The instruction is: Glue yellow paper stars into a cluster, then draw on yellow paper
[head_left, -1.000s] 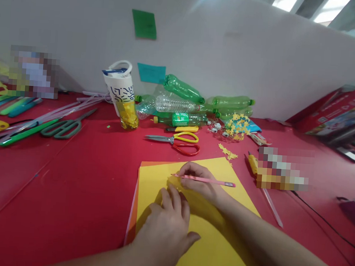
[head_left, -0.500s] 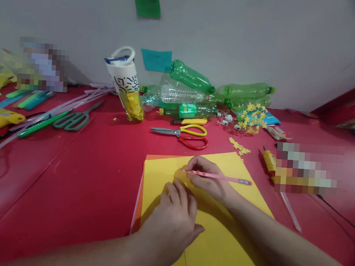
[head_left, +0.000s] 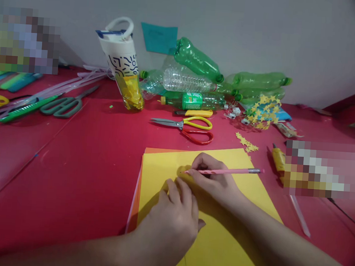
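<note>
A pink pencil [head_left: 229, 171] is gripped in my right hand [head_left: 218, 180], its tip low over the upper left part of a yellow sheet [head_left: 224, 241]. Small dark marks show on the paper near that tip. My left hand [head_left: 174, 218] rests on the same sheet, just below and left of the pencil tip, its fingers bent and slightly apart with nothing in them. Under the yellow sheet, edges of orange paper [head_left: 134, 211] stick out at the left.
Scissors with yellow and red handles [head_left: 197, 130] and a yellow cutter [head_left: 198, 113] lie beyond the paper. Plastic bottles [head_left: 197, 61] and a white cup [head_left: 121, 64] stand farther back. Yellow stars [head_left: 246, 142] and a glue gun [head_left: 278, 159] are at right, green-handled scissors [head_left: 60, 105] at left.
The camera view has shifted, so the background sits higher. The pencil's eraser end has swung upward and right in my right hand. My left hand stays on the sheet.
</note>
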Demonstrator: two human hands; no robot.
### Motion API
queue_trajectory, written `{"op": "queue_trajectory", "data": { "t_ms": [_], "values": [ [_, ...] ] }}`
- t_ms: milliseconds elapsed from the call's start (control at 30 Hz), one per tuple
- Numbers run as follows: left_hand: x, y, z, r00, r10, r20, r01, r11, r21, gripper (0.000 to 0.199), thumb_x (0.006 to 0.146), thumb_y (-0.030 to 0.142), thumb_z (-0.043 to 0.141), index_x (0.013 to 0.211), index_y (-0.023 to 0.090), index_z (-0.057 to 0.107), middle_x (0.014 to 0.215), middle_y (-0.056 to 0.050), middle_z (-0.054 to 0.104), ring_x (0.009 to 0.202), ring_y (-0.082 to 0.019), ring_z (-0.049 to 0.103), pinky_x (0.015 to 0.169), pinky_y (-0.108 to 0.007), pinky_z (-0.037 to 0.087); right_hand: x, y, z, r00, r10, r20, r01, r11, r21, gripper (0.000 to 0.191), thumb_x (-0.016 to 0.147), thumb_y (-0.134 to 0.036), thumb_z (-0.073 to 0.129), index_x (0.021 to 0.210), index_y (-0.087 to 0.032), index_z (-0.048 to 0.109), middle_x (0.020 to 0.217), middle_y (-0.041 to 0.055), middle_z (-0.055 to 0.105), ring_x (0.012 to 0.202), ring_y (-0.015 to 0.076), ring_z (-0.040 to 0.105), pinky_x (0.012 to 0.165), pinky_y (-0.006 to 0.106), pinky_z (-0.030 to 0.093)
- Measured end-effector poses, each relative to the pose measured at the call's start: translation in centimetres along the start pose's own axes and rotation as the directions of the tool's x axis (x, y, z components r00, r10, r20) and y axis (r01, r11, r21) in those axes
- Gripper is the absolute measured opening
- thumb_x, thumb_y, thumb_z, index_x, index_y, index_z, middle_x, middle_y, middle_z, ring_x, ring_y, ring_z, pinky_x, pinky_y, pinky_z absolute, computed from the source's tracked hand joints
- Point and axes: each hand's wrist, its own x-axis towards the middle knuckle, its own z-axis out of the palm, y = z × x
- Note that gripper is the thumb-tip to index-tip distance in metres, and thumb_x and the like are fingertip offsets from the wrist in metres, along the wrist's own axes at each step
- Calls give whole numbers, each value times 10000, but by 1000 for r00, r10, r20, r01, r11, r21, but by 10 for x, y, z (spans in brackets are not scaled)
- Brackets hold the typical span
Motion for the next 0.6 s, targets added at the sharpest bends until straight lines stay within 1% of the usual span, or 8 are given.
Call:
{"op": "queue_trajectory", "data": {
  "t_ms": [100,200,267,400,467,600],
  "values": [
    [-2,2,0,1000,6,-22,-6,1000,0,459,888,338,388,1040,-25,624,1016,-299,633,898,-390,623,622,-416,527,0,0,-1,1000,-6,30,6,1000,-14,80,751,-109,556,727,-179,527,636,-42,525,546,77,439,476,186,326],
    [-4,5,-1,999,-32,-23,31,999,-19,451,867,341,430,1059,-18,624,1053,-305,621,942,-405,606,621,-424,534,0,0,-1,1000,16,18,-15,1000,-26,94,750,-106,560,704,-177,518,604,-51,509,523,70,426,455,178,311],
    [-4,6,-4,999,-46,3,46,998,-36,447,857,342,450,1071,-10,626,1077,-302,613,966,-408,595,614,-416,538,-1,0,-1,1000,19,1,-19,999,-31,103,754,-113,563,695,-178,509,592,-55,499,516,67,420,447,175,302],
    [-3,7,-9,995,-46,91,49,998,-32,443,870,330,439,1096,-7,617,1108,-292,601,989,-383,587,639,-403,542,-1,-2,-2,999,8,49,-7,999,-36,81,753,-104,558,738,-177,527,641,-44,533,544,71,447,471,173,324],
    [-4,7,-11,993,-48,109,50,998,-21,445,881,326,422,1109,-6,610,1115,-293,596,1004,-386,580,659,-413,541,-1,-3,-2,999,2,51,0,999,-44,79,753,-110,562,726,-176,527,622,-47,525,532,69,440,464,172,319],
    [-6,10,-9,997,-44,67,45,999,-15,432,888,306,408,1122,-2,599,1107,-298,599,1017,-412,571,655,-425,538,-2,-1,-1,1000,-9,21,10,998,-64,94,761,-128,564,693,-174,518,570,-59,490,496,61,403,436,172,288]
  ]
}}
